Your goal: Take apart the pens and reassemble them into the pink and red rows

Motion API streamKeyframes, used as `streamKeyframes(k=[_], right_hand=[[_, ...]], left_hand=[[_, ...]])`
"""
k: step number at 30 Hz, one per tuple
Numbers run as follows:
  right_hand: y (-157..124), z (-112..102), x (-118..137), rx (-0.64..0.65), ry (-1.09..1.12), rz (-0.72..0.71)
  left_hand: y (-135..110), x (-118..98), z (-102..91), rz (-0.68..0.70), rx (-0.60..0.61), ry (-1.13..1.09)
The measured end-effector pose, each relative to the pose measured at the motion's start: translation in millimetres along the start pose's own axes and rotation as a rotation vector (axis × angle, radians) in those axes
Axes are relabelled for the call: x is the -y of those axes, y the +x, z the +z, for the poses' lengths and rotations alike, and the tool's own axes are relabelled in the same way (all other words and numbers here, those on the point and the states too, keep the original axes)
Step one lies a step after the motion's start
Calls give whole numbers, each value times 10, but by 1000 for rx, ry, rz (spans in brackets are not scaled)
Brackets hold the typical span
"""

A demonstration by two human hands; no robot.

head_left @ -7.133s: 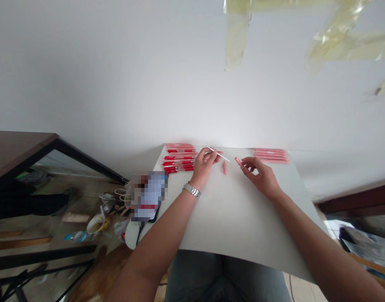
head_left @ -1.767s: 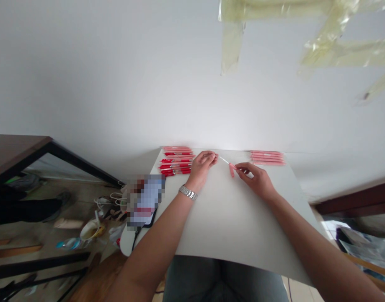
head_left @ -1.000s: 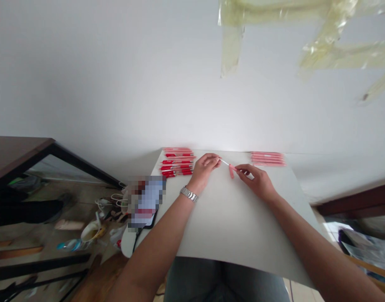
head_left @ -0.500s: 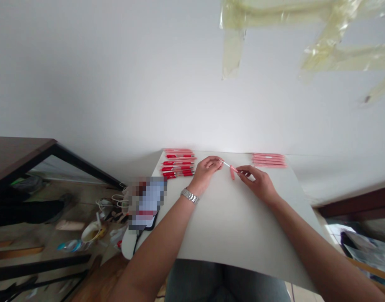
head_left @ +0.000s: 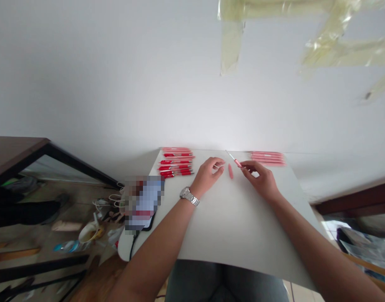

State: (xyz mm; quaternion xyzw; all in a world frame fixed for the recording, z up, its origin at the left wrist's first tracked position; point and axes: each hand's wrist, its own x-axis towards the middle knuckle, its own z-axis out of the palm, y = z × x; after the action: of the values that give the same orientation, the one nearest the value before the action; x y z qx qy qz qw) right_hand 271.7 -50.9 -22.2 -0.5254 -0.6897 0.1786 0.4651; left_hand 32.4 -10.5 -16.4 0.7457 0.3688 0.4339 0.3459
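Observation:
My right hand pinches a thin white pen refill with a short pink piece on it, its tip pointing up and left. My left hand, with a metal watch at the wrist, rests on the white board with its fingers curled; whether they hold anything I cannot make out. A loose pink pen part lies on the board between the two hands. Several red pens lie in a row at the far left. Several pink pen barrels lie at the far right.
A phone with a blurred screen lies at the board's left edge, a cable hanging from it. Left of it are a dark table and floor clutter with a cup. A white wall rises right behind the board.
The refill has left my left hand and is now held only by my right, which has lifted and tilted it. My left hand has drawn back slightly onto the board.

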Motion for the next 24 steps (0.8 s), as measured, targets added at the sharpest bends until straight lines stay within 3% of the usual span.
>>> streamKeyframes(k=[4,9,24], right_hand=[[11,3,0,-13,10,2],[14,12,-17,-29,-3,35],[8,41,-63,-26,14,49]], left_hand=[[-36,-85,66,183,141,346],[-35,-105,153,189,189,572],[-21,-163,158,72,108,668]])
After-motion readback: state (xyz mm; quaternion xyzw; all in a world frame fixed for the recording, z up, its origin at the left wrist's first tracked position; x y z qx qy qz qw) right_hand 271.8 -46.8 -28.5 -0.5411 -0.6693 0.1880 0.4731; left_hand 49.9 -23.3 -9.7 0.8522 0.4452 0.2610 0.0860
